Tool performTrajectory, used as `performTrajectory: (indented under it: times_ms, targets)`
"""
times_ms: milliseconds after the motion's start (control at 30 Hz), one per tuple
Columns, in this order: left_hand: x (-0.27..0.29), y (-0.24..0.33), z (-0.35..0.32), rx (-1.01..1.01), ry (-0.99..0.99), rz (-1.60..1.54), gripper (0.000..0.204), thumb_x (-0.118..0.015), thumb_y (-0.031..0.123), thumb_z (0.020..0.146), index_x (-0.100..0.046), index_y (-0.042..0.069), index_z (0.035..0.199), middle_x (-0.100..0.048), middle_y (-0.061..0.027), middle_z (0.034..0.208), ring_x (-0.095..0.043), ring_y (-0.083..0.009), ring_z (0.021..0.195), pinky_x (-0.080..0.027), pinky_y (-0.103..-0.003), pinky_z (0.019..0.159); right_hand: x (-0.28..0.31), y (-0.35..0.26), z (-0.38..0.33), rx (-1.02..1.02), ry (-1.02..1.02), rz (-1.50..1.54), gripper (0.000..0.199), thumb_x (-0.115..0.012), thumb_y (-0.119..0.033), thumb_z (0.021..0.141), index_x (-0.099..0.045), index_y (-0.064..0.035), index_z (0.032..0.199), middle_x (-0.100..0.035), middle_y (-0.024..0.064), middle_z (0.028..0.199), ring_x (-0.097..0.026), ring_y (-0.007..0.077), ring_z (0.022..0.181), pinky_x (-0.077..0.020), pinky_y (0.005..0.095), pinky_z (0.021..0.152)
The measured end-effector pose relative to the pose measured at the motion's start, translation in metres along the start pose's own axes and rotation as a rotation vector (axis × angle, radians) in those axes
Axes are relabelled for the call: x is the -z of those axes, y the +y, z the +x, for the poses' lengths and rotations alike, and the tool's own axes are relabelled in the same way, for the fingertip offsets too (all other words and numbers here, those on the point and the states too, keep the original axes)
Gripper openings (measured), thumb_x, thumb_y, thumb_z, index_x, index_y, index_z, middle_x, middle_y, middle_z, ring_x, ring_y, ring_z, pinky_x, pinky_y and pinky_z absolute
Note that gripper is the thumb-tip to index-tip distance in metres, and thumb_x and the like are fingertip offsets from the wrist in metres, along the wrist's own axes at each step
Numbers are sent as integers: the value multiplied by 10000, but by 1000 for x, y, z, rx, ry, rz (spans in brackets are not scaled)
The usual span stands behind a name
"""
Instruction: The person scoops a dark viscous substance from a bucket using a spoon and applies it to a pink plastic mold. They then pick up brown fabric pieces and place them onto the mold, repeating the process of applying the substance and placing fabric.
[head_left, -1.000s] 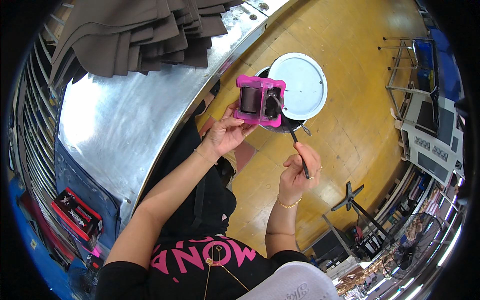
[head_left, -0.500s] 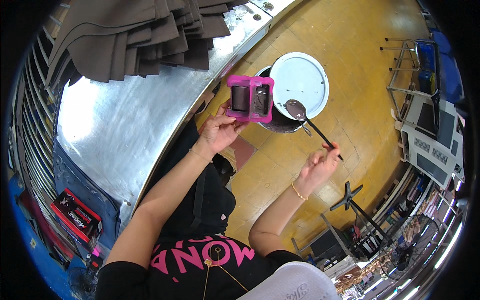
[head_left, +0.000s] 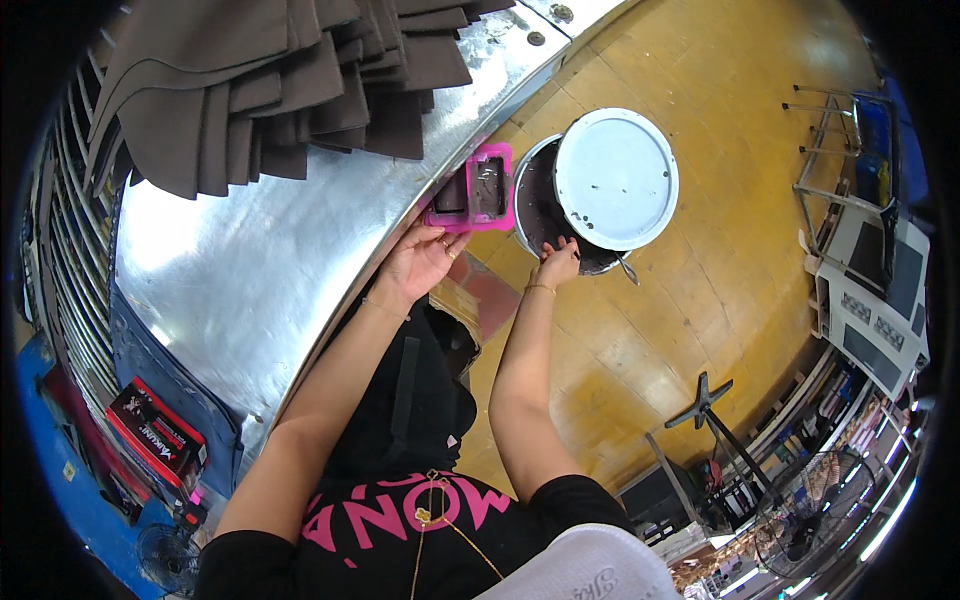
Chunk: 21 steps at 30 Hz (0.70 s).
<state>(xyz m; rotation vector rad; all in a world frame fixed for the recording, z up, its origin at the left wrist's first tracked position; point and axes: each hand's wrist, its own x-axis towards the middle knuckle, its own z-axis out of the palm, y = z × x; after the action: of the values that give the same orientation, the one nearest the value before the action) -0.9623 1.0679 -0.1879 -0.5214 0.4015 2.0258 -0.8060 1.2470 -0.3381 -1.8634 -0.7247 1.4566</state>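
Observation:
My left hand (head_left: 422, 262) grips the lower edge of a pink two-part roller box (head_left: 506, 165), held out beside the table's edge. A dark roller lies in one part and dark liquid in the other. My right hand (head_left: 558, 262) is closed at the near rim of a white bucket (head_left: 520, 205) on the floor. It holds a black-handled ladle, whose bowl is hidden down in the bucket. Dark brown liquid (head_left: 541, 210) shows inside. A round white lid (head_left: 617, 175) partly covers the bucket, and a metal handle (head_left: 628, 268) sticks out over its rim.
On the metal-topped table (head_left: 230, 290) lies a stack of dark brown cut sheets (head_left: 270, 90). A red and black box (head_left: 156, 432) is at lower left. Metal-legged furniture (head_left: 825, 140) and a stand fan (head_left: 812, 510) stand on the right side of the yellow tiled floor.
My right hand has moved up and left to the bucket, taking the ladle's bowl down out of sight. My left hand has brought the roller box slightly left, closer to the table edge.

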Motion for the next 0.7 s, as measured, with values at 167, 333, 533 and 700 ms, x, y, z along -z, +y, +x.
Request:
performTrajectory:
  times_ms: [167,333,533,700]
  targets:
    - [6,1,1,-15,-1,-17,415,-624,-20,769,-589,89,1167,-602,-87,1214,-530,-246,1178,-352,-447,1103,-31,13,23,-324,-5,309,243,-345,-208,1010,-489,-60,1139,-627,152,971,-500,133,550,-367,208,416]
    - [9,-1,0,-9,21,4,488,-623,-6,772,-549,108,1241,-575,-77,1262,-516,-245,1199,-344,-438,1108,-31,13,41,-520,-11,533,218,-331,-189,1014,-500,-66,1075,-644,180,988,-464,104,526,-330,201,409]
    - [8,-3,-2,-7,-5,49,512,-596,-5,785,-521,114,1277,-567,-71,1267,-517,-241,1196,-344,-435,1108,1,6,34,-591,11,584,228,-310,-188,1023,-500,-74,1074,-660,182,995,-434,78,491,-298,166,381]
    - [4,-4,-4,15,22,48,491,-574,-14,794,-530,133,1261,-582,-65,1239,-526,-238,1183,-348,-436,1100,38,0,20,-584,-73,587,283,-315,-255,1041,-544,-89,1027,-675,159,992,-413,56,470,-305,159,362]
